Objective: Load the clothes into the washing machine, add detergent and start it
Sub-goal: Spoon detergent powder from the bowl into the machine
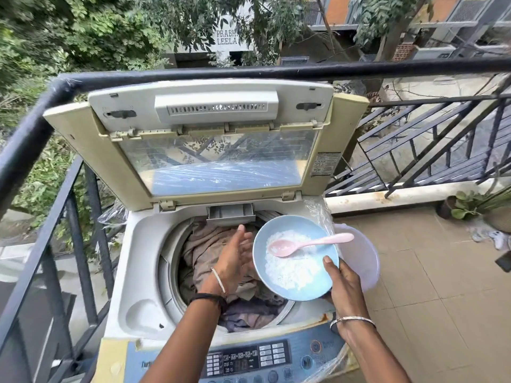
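On my feed I count one black metal balcony railing [193, 74] running behind and along both sides of one cream-and-white top-loading washing machine [143, 258]. Its single clear-windowed lid [83, 139] stands raised against the rail. The drum holds one heap of brown, beige and purple-grey clothes [204, 244]; I cannot count the pieces.

One pale translucent plastic tub [365, 255] sits just beside the machine's right edge, partly hidden behind the bowl. One blue control panel [298, 352] runs along the near edge of the machine.

One light blue round bowl [260, 261] is held tilted over the right side of the drum. In it lies a mound of white detergent powder [293, 269].

I see two hands. My left hand [235, 261] is over the clothes with fingers straight and together, gripping nothing; I cannot tell whether it touches the bowl's rim. My right hand [345, 286] cups the bowl from beneath, thumb curled over the near rim.

One grey detergent drawer [231, 212] is pulled out at the back of the opening. One pink plastic spoon [312, 243] rests in the powder, its handle over the right rim.

The grey building sign [226, 37] beyond the trees reads "PRABH" over "LEELA", partly covered by leaves. The panel's lower left shows "Turb", cut off by my arm. The white sticker [325, 164] on the lid is too small to read.
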